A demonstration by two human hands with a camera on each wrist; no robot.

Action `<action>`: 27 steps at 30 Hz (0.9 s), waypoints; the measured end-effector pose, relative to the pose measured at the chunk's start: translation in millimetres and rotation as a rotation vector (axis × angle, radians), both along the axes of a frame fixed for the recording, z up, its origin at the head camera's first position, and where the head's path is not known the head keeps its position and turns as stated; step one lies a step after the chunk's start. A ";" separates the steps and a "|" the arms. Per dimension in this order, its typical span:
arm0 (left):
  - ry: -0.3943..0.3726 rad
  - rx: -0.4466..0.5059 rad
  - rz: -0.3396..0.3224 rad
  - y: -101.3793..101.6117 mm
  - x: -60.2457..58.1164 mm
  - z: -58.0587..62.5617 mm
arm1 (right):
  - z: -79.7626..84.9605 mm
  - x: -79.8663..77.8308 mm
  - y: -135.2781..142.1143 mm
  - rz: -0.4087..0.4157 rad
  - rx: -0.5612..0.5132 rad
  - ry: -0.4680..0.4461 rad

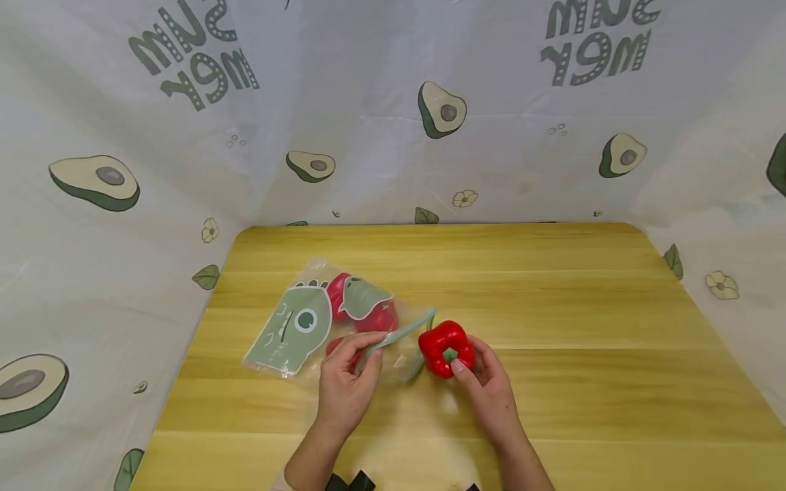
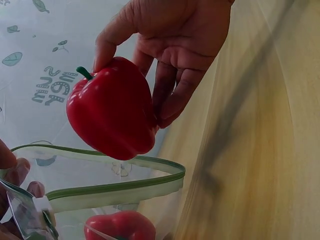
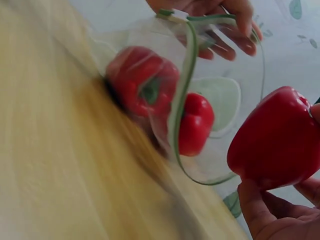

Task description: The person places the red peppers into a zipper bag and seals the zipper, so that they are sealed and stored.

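My right hand [image 1: 491, 392] grips a red bell pepper [image 1: 442, 341] with a green stem, thumb beside the stem and fingers at its far side. The pepper is in the air just right of the mouth of a clear zip bag [image 1: 270, 348] printed with a green cartoon creature. My left hand [image 1: 346, 385] pinches the bag's green zip edge [image 1: 405, 329] near a white slider, and the mouth gapes. Inside the bag are more red bell peppers, one [image 3: 142, 82] near the opening and another [image 3: 196, 125] behind it in the right wrist view. The print partly hides the bag's contents.
The bag lies on the left part of a wooden table [image 1: 583, 307]. A white cloth [image 1: 368, 102] printed with avocados hangs behind and at both sides. Black objects [image 1: 361, 481] show at the bottom edge of the head view, near the wrists.
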State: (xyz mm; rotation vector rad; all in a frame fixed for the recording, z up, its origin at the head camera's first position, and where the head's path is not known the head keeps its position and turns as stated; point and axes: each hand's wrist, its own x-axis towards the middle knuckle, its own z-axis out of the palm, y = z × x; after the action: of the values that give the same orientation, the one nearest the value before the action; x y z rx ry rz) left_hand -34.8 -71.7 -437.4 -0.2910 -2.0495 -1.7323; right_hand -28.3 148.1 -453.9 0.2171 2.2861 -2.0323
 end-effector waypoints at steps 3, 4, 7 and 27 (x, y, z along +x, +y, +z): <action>-0.024 0.010 -0.009 0.6 -0.3 0.5 | -2.9 2.7 -5.9 0.015 -0.019 0.007; -0.031 0.013 -0.010 0.8 -0.3 0.5 | -4.1 3.3 -7.7 0.019 -0.030 0.010; -0.038 0.017 -0.011 0.8 -0.2 0.5 | -5.7 4.1 -13.2 0.029 -0.073 0.020; -0.108 0.028 -0.018 -1.3 4.0 4.0 | -12.9 -3.4 -35.3 0.105 -0.040 -0.033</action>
State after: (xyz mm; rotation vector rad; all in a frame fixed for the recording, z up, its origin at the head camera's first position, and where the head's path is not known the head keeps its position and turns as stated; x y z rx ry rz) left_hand -30.8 -72.9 -433.4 -0.2114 -2.1020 -1.8222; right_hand -31.7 112.8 -466.9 0.1248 2.1859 -2.0058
